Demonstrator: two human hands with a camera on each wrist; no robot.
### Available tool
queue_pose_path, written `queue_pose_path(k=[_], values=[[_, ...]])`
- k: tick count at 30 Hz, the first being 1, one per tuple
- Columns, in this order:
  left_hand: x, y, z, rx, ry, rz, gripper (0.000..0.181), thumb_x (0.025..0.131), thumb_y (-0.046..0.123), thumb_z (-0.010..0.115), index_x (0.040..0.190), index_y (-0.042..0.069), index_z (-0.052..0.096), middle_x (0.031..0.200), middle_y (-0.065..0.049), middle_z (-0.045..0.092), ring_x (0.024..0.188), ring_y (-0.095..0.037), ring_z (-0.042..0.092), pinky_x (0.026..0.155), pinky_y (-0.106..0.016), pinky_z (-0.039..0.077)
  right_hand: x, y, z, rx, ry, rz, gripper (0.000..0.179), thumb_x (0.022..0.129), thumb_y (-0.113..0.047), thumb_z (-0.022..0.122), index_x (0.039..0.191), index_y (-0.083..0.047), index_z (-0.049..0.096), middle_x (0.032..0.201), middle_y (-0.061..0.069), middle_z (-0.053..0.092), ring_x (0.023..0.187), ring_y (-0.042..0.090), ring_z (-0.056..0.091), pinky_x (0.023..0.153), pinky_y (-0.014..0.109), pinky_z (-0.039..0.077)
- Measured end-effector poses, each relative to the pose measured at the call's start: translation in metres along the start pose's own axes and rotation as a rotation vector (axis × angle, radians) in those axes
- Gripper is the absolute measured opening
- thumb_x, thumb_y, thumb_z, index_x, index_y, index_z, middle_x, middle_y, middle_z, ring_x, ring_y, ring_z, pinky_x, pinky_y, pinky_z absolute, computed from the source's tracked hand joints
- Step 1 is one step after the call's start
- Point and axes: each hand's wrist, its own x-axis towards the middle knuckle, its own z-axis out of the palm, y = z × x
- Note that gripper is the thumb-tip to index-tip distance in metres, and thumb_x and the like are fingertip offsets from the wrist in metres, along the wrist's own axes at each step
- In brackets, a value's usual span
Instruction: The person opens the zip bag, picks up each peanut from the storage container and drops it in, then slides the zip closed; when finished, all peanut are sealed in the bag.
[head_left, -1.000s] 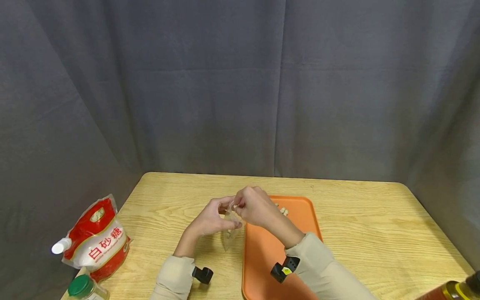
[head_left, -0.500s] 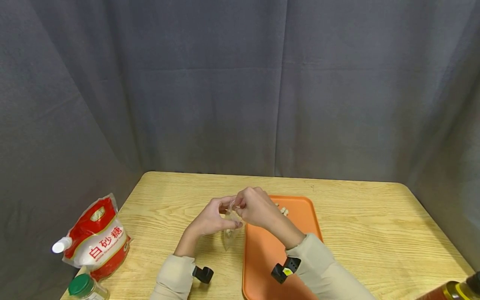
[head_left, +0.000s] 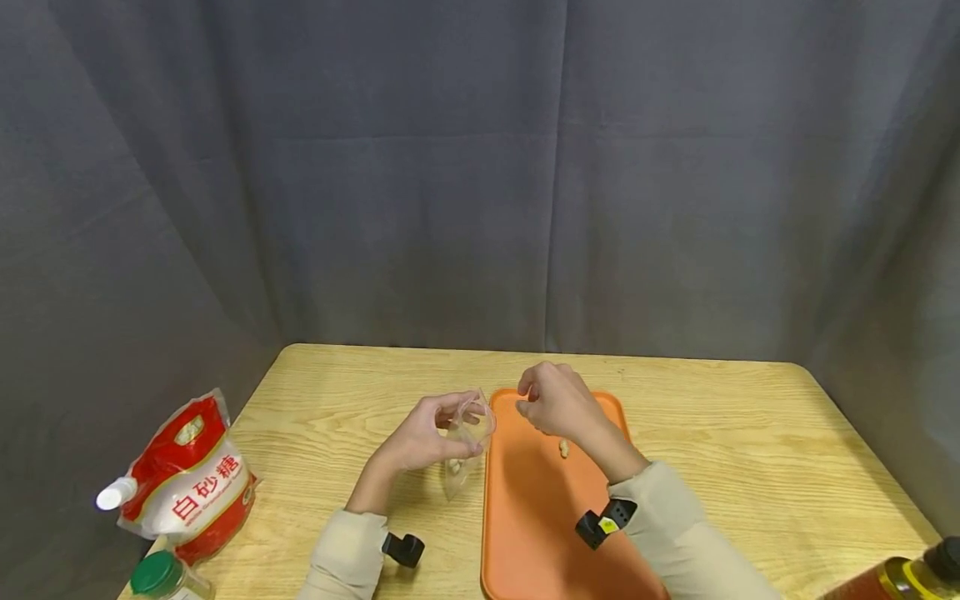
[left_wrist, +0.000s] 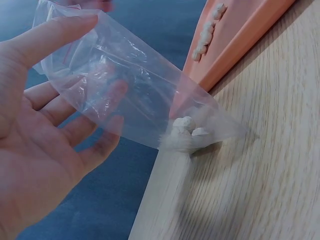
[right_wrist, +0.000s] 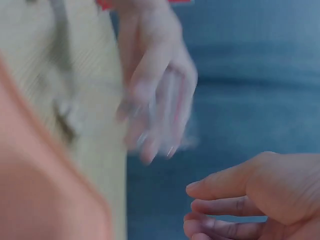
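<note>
My left hand (head_left: 423, 433) holds a clear plastic zip bag (left_wrist: 145, 85) by its mouth, thumb on one side and fingers spread on the other. The bag's mouth gapes in the head view. Several pale, knobbly pieces that look like peanuts in the shell (left_wrist: 185, 127) lie in its bottom corner, low over the wood. My right hand (head_left: 558, 404) is above the far part of the orange tray (head_left: 517, 533). Its fingers are loosely bent, with nothing visible between thumb and fingertips (right_wrist: 195, 189). More peanuts (head_left: 564, 448) lie on the tray, partly hidden by the right hand.
A red and white sugar bag (head_left: 198, 492) with a white cap lies at the table's left edge. Near it stands a green-capped jar (head_left: 159, 575). A dark-capped bottle (head_left: 896, 579) is at the lower right. Grey curtains (head_left: 420, 208) enclose the wooden table (head_left: 720, 450).
My right hand has left the bag's mouth and moved right, over the tray, with its fingers free. The left hand keeps its hold on the bag, whose mouth now shows open.
</note>
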Motion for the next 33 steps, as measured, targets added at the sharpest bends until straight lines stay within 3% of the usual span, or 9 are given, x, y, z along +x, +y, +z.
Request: queue_pose_path(k=[3,8,12,14,19,33], values=[[0.0,0.0,0.0,0.001,0.001,-0.003,0.076,0.078,0.017,0.083,0.145,0.005,0.05,0.123,-0.005,0.067,0.11,-0.025,0.06,0.094,-0.042,0.045,0.0,0.023,0.007,0.0,-0.015,0.064,0.009,0.086,-0.007,0.075,0.091,0.0,0.073,0.068,0.002,0.063,0.048,0.013,0.051,0.05,0.028,0.041],[-0.001,0.0,0.001,-0.002,0.002,-0.007,0.076,0.078,0.016,0.083,0.146,0.006,0.049,0.123,-0.003,0.067,0.111,-0.023,0.059,0.095,-0.043,0.044,-0.005,0.053,0.023,-0.057,-0.014,0.142,0.007,0.083,-0.008,0.075,0.08,-0.005,0.07,0.066,0.001,0.065,0.057,0.015,0.057,0.053,0.03,0.044],[-0.002,0.0,0.002,-0.004,0.005,-0.01,0.077,0.077,0.014,0.083,0.146,0.006,0.049,0.121,-0.002,0.068,0.113,-0.023,0.059,0.096,-0.044,0.043,-0.011,0.068,0.038,-0.113,-0.03,0.149,0.024,0.084,-0.009,0.074,0.062,-0.013,0.063,0.05,-0.007,0.055,0.049,0.012,0.049,0.047,0.026,0.034],[-0.002,-0.001,0.002,-0.002,0.006,-0.012,0.077,0.077,0.014,0.083,0.146,0.007,0.049,0.121,-0.002,0.068,0.113,-0.023,0.06,0.096,-0.044,0.043,-0.014,0.072,0.043,-0.106,-0.04,0.144,0.037,0.084,-0.005,0.072,0.054,-0.015,0.053,0.043,-0.01,0.041,0.043,0.009,0.036,0.045,0.024,0.026],[-0.001,-0.001,0.002,0.0,0.008,-0.017,0.076,0.077,0.015,0.083,0.145,0.008,0.05,0.12,-0.001,0.068,0.111,-0.024,0.06,0.095,-0.045,0.043,-0.017,0.077,0.052,-0.068,-0.016,0.126,0.053,0.08,0.004,0.07,0.053,-0.018,0.031,0.054,-0.009,0.013,0.05,0.009,0.015,0.048,0.025,0.017],[-0.001,0.0,0.002,-0.002,0.002,-0.02,0.077,0.077,0.015,0.083,0.146,0.008,0.05,0.121,0.0,0.068,0.11,-0.024,0.059,0.095,-0.044,0.043,-0.018,0.081,0.054,-0.047,0.002,0.118,0.049,0.079,0.007,0.068,0.051,-0.018,0.035,0.052,-0.01,0.016,0.05,0.009,0.017,0.049,0.025,0.017]])
